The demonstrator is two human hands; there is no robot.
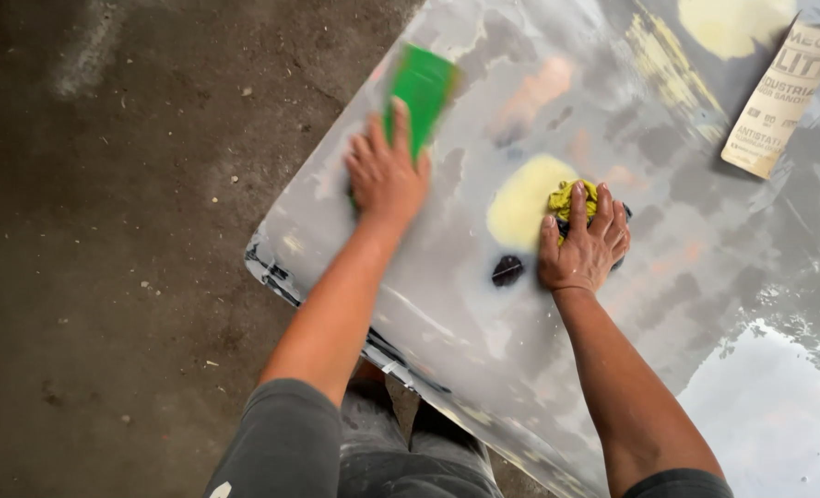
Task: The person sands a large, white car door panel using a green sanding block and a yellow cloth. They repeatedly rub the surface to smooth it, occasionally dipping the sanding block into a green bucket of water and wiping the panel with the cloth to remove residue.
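Observation:
A large grey body panel (pixel 483 304), sanded and patched with yellow filler (pixel 523 196), lies in front of me. My left hand (pixel 385 169) presses flat on a green sanding sheet (pixel 424 85) near the panel's left edge; the sheet is blurred by motion. My right hand (pixel 585 242) rests on a crumpled yellow and dark rag (pixel 571 196) in the middle of the panel, beside the yellow patch. A dark spot (pixel 507 269) sits just left of that hand.
A folded tan sheet of sandpaper (pixel 778 97) lies at the panel's upper right. Another yellow filler patch (pixel 731 24) shows at the top. The panel's lower right (pixel 778 406) is glossy and reflective. Dirty concrete floor (pixel 106 258) spreads to the left.

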